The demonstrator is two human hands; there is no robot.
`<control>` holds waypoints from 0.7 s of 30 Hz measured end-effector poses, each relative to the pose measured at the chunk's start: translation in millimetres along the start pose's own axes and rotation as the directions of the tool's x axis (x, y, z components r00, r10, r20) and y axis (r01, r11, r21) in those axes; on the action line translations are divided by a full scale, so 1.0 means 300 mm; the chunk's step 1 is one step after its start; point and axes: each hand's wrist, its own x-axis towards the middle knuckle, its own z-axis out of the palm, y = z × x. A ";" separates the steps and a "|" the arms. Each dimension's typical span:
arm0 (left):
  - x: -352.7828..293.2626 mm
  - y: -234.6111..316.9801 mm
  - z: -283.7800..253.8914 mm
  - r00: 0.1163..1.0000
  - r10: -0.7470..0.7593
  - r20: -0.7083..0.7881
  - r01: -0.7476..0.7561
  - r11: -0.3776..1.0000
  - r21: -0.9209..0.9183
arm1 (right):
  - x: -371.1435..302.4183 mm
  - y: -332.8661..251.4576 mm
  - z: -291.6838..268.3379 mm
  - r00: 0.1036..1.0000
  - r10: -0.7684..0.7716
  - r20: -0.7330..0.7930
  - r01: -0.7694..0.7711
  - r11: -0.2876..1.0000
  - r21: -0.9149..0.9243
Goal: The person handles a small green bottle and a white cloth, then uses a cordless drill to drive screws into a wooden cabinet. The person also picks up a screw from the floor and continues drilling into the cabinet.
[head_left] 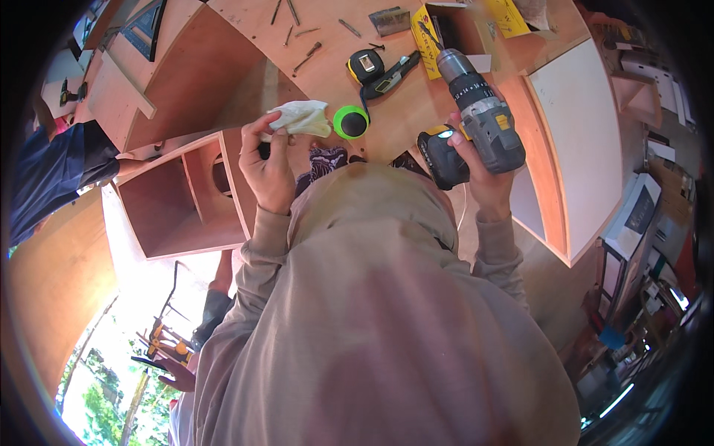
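Note:
My left hand (271,175) is closed, pinching a crumpled white cloth (303,119) between thumb and fingers. A dark object partly shows behind those fingers; I cannot make out what it is. In my right hand (491,195) is a grey and black cordless drill (483,119), its bit pointing away from me and its battery toward the left. Between the hands, at the table's near edge, is a round bright green and black object (350,123). Beyond it lie a yellow and black tape measure (365,67) and a utility knife (393,76).
Several loose screws and bits (306,59) lie on the wooden tabletop (256,26). A yellow box (426,44) stands near the drill bit. An open wooden cabinet (167,195) is at left, a white-faced panel (576,126) at right. Another person in dark clothes (56,171) stands far left.

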 end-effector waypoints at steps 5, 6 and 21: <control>0.005 -0.024 -0.100 0.999 -0.014 -0.035 0.014 1.000 0.001 | 0.051 0.065 0.066 0.994 -0.098 -0.046 0.098 0.995 -0.008; 0.003 -0.029 -0.122 1.000 -0.016 -0.017 0.016 1.000 0.024 | 0.069 0.085 0.086 0.990 -0.125 -0.073 0.126 0.992 0.013; 0.417 0.067 0.029 0.958 -0.023 0.284 0.038 0.998 -0.050 | 0.065 0.265 0.206 0.936 -0.257 -0.241 0.248 0.966 -0.065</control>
